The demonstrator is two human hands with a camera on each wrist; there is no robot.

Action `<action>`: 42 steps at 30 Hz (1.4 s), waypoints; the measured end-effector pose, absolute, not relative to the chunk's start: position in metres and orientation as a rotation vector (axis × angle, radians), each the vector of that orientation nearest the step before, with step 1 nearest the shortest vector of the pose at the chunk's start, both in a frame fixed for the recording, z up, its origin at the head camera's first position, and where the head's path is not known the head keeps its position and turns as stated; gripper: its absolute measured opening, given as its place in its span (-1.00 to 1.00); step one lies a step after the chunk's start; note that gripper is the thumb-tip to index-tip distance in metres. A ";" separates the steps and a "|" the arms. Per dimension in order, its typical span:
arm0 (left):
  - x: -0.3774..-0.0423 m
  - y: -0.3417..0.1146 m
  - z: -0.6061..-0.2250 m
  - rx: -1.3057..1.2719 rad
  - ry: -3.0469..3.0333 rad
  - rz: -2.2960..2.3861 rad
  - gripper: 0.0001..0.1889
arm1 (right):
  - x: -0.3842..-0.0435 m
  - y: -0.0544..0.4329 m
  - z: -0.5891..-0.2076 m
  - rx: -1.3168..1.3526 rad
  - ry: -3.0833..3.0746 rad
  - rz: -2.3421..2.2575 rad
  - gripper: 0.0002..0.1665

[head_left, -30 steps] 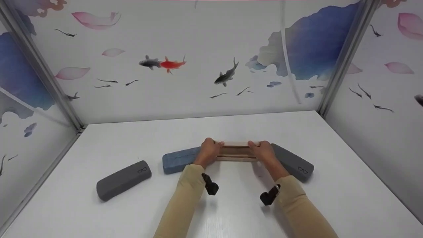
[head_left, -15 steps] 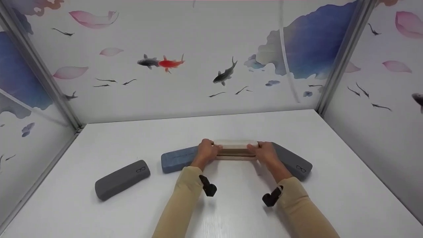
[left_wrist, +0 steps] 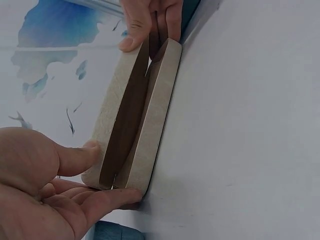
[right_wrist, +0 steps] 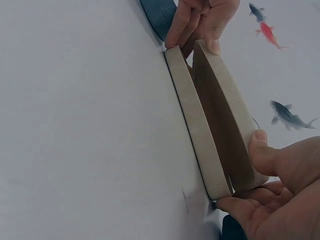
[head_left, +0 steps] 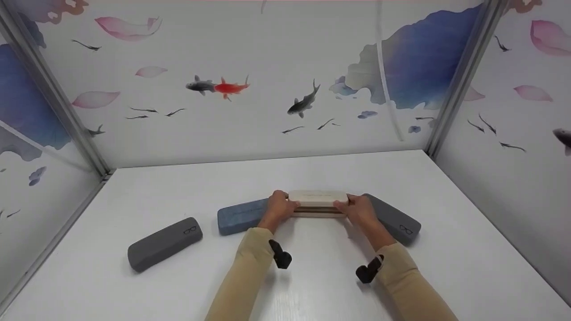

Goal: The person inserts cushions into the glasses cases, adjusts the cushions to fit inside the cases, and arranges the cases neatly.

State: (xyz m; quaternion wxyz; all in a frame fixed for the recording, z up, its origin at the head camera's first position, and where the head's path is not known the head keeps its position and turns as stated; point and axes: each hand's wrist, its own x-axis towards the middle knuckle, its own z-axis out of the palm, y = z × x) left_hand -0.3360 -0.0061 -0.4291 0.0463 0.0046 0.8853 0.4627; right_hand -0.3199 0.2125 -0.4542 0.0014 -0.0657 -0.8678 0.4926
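Observation:
A cream glasses case [head_left: 317, 198] sits near the middle of the white table, its lid partly lowered over the base. A dark brown lining shows through the gap, and the wrist views show the same narrow opening along the case [left_wrist: 157, 117]. My left hand [head_left: 280, 209] grips the left end, thumb on the lid and fingers along the end and base. At the opposite end, my right hand [head_left: 359, 211] holds it the same way; in the right wrist view its thumb presses the lid [right_wrist: 235, 100]. Little of the inside is visible.
A blue glasses case [head_left: 242, 216] lies just left of my left hand, partly behind it. Close to my right hand is a grey glasses case [head_left: 396, 221]. Another grey case [head_left: 164, 245] lies farther left. Printed walls [head_left: 250, 138] border the table [head_left: 312, 285].
The cream case's lid has swung forward and down, so its top now shows and the gap has narrowed. Both hands have stayed at its ends; the other cases have not moved.

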 end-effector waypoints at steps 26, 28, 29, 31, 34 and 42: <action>-0.340 -0.008 -0.433 0.108 2.900 1.350 -0.67 | -0.320 0.211 -0.455 -0.221 -2.680 1.562 -0.38; -0.341 -0.007 -0.431 0.135 2.886 1.382 -0.53 | -0.320 0.211 -0.452 -0.248 -2.704 1.526 -0.37; -0.341 -0.006 -0.431 0.140 2.888 1.386 -0.52 | -0.320 0.211 -0.451 -0.268 -2.719 1.514 -0.36; -0.342 -0.006 -0.430 0.132 2.882 1.386 -0.55 | -0.319 0.212 -0.447 -0.299 -2.752 1.491 -0.36; -0.340 -0.005 -0.427 0.094 2.892 1.365 -0.88 | -0.318 0.214 -0.440 -0.331 -2.793 1.492 -0.33; -0.335 -0.003 -0.413 0.050 2.860 1.389 -0.65 | -0.310 0.223 -0.420 -0.282 -2.811 1.568 -0.35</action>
